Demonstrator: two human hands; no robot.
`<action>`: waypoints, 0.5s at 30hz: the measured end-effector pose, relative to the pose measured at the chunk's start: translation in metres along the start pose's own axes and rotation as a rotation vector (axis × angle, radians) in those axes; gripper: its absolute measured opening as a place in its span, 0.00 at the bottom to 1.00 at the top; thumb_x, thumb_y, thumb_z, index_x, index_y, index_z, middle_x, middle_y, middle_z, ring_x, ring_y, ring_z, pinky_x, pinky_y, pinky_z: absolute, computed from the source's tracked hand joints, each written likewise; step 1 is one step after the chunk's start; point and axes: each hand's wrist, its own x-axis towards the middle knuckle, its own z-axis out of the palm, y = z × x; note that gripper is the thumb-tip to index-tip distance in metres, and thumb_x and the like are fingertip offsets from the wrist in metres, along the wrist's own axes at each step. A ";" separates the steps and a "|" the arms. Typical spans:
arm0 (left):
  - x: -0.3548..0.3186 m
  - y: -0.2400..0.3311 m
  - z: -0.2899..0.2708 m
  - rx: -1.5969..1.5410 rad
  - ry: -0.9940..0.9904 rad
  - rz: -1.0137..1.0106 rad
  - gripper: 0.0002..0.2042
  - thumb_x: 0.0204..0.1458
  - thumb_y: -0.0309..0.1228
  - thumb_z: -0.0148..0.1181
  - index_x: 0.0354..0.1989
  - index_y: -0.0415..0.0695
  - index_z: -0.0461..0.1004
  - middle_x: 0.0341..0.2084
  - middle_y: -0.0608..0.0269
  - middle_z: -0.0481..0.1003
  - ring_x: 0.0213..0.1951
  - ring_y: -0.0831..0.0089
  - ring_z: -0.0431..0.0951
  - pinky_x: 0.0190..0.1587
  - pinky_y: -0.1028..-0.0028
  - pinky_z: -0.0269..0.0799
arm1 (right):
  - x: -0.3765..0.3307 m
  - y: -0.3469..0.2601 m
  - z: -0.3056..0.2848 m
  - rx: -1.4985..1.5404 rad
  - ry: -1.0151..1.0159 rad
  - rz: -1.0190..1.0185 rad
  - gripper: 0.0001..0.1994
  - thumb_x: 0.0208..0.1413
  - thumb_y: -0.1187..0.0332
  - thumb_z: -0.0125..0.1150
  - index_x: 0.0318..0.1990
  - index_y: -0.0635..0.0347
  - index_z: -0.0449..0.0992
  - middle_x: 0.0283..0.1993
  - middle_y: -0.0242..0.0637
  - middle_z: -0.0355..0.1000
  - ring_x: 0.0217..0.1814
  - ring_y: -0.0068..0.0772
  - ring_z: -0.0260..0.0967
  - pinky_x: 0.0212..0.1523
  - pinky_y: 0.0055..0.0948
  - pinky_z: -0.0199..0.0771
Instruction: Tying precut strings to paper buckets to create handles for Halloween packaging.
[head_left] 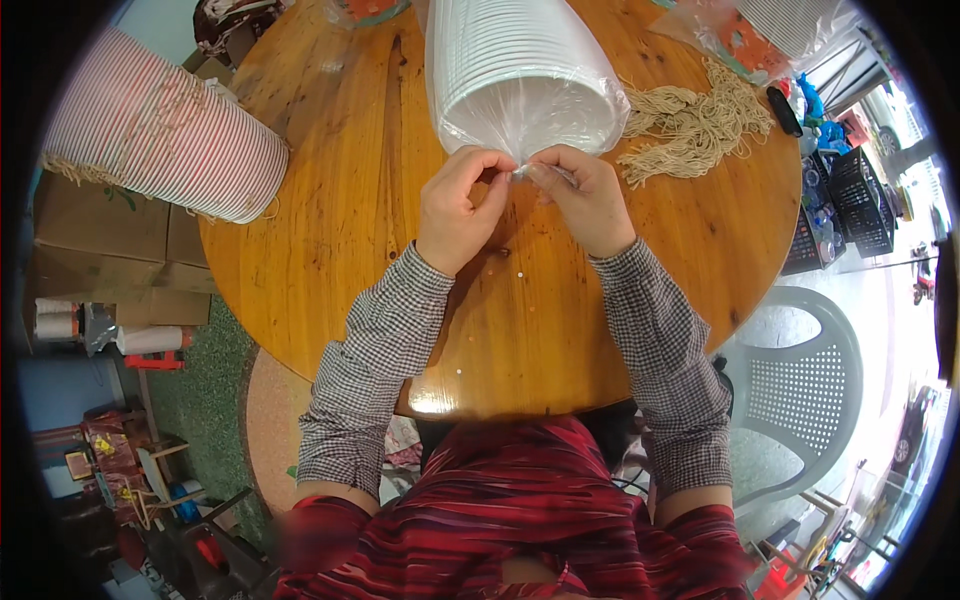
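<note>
A long stack of nested white tubs (515,55) lies on its side on the round wooden table, wrapped in a clear plastic bag (500,118). The bag's mouth is gathered to a point at the near end of the stack. My left hand (463,205) pinches this gathered plastic between thumb and forefinger. From the other side, my right hand (585,198) grips the same twisted end, its fingertips almost meeting those of the left. Whether a tie sits between the fingertips is too small to tell. To the right of the bag lies a loose bundle of beige strings (695,120).
Another stack of white tubs (170,125), draped with strings, leans at the table's left edge above cardboard boxes (100,235). More bagged tubs (775,40) lie far right. A grey plastic chair (800,390) and black crates (860,205) stand right of the wooden table (330,200).
</note>
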 end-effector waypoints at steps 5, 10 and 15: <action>0.002 -0.003 -0.001 -0.017 -0.084 -0.006 0.07 0.47 0.16 0.58 0.36 0.37 0.73 0.30 0.61 0.74 0.34 0.74 0.76 0.40 0.78 0.71 | 0.002 0.008 0.000 0.440 -0.052 0.159 0.08 0.58 0.70 0.55 0.37 0.67 0.76 0.28 0.29 0.71 0.28 0.15 0.65 0.30 0.17 0.69; 0.002 0.000 0.000 0.054 -0.117 0.082 0.09 0.45 0.16 0.58 0.36 0.38 0.73 0.29 0.59 0.73 0.33 0.70 0.76 0.38 0.77 0.71 | 0.005 0.010 0.000 0.430 -0.009 0.193 0.08 0.58 0.70 0.56 0.35 0.68 0.76 0.28 0.30 0.72 0.28 0.16 0.66 0.28 0.17 0.69; 0.000 0.004 0.001 0.166 -0.077 0.125 0.11 0.43 0.15 0.58 0.36 0.38 0.72 0.29 0.57 0.72 0.32 0.68 0.77 0.36 0.75 0.72 | 0.004 0.003 0.000 0.249 0.020 0.156 0.09 0.57 0.69 0.57 0.33 0.69 0.76 0.26 0.29 0.72 0.26 0.16 0.65 0.28 0.16 0.66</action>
